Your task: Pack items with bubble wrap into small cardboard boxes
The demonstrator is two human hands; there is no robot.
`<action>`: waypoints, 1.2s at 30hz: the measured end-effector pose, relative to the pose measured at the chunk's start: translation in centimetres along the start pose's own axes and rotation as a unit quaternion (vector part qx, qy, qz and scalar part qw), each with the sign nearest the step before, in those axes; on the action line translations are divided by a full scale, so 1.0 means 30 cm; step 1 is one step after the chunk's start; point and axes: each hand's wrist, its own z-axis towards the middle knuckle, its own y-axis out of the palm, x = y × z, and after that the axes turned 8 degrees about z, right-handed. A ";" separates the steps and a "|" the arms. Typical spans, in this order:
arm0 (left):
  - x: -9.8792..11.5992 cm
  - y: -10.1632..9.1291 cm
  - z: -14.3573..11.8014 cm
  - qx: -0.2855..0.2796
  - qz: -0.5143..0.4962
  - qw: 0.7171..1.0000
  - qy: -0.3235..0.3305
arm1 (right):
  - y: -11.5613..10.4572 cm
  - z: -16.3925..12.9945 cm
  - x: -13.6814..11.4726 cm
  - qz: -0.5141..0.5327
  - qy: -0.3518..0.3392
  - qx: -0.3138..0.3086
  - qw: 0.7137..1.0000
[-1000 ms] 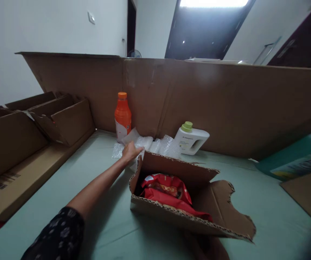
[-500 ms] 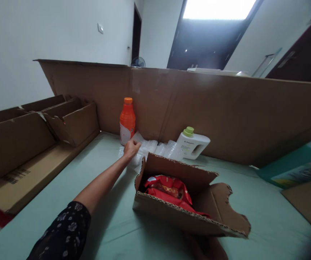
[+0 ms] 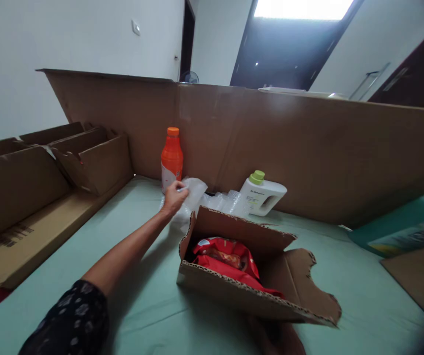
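My left hand (image 3: pixel 175 198) reaches forward and pinches a sheet of clear bubble wrap (image 3: pixel 194 190), lifting its edge. More of the wrap lies crumpled behind an open cardboard box (image 3: pixel 227 291). Inside this box sits a shiny red packet (image 3: pixel 230 261). Beneath the box's near side, my right hand (image 3: pixel 276 339) shows only in part; its fingers are hidden by the cardboard and shadow. Just beyond my left hand stands an orange bottle (image 3: pixel 171 157) with an orange cap. A white jug (image 3: pixel 264 195) with a green cap leans at the right end of the wrap.
A tall cardboard panel (image 3: pixel 300 143) runs along the back of the pale green surface (image 3: pixel 149 305). Divided cardboard boxes (image 3: pixel 19 187) stand at the left. To the right lie a teal container (image 3: pixel 404 224) and a brown cardboard piece (image 3: pixel 419 278).
My left hand has raised the edge of the bubble wrap, which now stands up higher beside the fingers. The view has shifted slightly; the box and bottles keep their places.
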 end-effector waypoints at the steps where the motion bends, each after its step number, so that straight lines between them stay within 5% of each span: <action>1: -0.007 -0.082 -0.032 0.030 -0.010 0.999 0.009 | -0.002 0.005 -0.011 -0.001 -0.001 -0.004 1.000; 5: -0.055 -0.417 -0.261 0.139 -0.022 0.989 0.036 | -0.020 0.055 -0.069 -0.034 -0.013 -0.048 0.998; 8: -0.092 -0.544 -0.509 0.203 0.019 0.977 0.058 | -0.022 0.094 -0.118 -0.043 -0.014 -0.060 0.997; 10: -0.104 -0.533 -0.683 0.171 0.034 0.982 0.077 | -0.020 0.096 -0.141 -0.054 -0.004 -0.049 0.997; 12: -0.102 -0.462 -0.844 0.079 0.012 0.991 0.107 | -0.026 0.072 -0.148 -0.073 -0.001 -0.036 0.997; 14: -0.084 -0.373 -0.974 -0.055 -0.024 0.991 0.124 | -0.043 0.023 -0.138 -0.081 -0.003 -0.002 0.997; 17: -0.050 -0.284 -1.092 -0.281 -0.038 0.941 0.187 | -0.079 -0.077 -0.114 -0.034 0.014 0.021 0.999; 19: -0.041 -0.275 -1.123 -0.362 -0.028 0.903 0.231 | -0.087 -0.142 -0.107 0.006 0.031 -0.015 0.999; 21: -0.053 -0.300 -1.124 -0.371 -0.016 0.895 0.247 | -0.069 -0.189 -0.112 0.002 0.029 -0.057 0.998; 28: -0.231 -0.465 -1.041 -0.120 0.191 0.960 0.166 | 0.075 -0.215 -0.123 -0.144 -0.074 -0.084 0.983; 32: -0.295 -0.513 -0.995 -0.149 0.203 0.956 0.150 | 0.038 -0.188 -0.092 -0.139 -0.103 -0.076 0.982; 36: -0.244 -0.492 -0.890 -0.150 0.132 0.969 0.146 | -0.068 -0.098 -0.090 -0.115 -0.101 -0.003 0.988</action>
